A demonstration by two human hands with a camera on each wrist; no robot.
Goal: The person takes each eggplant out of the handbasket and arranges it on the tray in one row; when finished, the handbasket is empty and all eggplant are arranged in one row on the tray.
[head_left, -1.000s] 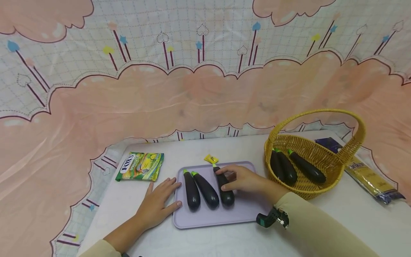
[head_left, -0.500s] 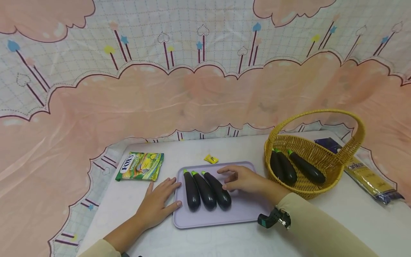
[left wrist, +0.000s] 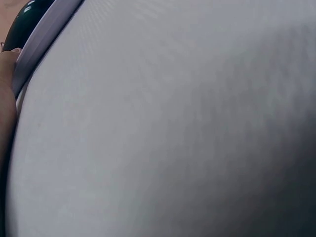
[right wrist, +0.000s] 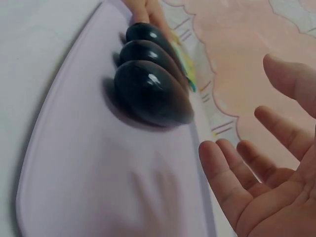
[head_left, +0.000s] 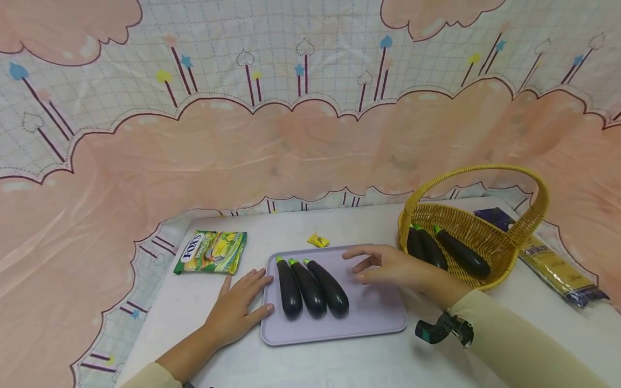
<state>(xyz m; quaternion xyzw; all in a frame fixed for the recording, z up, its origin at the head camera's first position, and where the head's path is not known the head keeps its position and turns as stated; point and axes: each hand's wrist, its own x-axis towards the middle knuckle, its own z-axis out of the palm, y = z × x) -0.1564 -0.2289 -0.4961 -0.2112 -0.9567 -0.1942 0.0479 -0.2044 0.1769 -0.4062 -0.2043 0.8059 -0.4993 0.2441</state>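
Three dark eggplants with green stems lie side by side on the lilac tray: a left one, a middle one and a right one. My left hand rests at the tray's left edge, its fingertips and thumb on the rim. Over the tray's right part, my right hand hovers with loose, spread fingers and holds nothing. The right wrist view shows the palm bare, apart from the nearest eggplant. Only a sliver of the left hand shows in the left wrist view.
A wicker basket with a tall handle stands at right, several eggplants inside. Beside it lies a gold and blue packet. A green Fox's candy bag lies at left, a small yellow wrapped candy behind the tray.
My right hand has set the right eggplant close to the other two, let it go and drawn back to the right. The left hand has stayed at the tray's edge.
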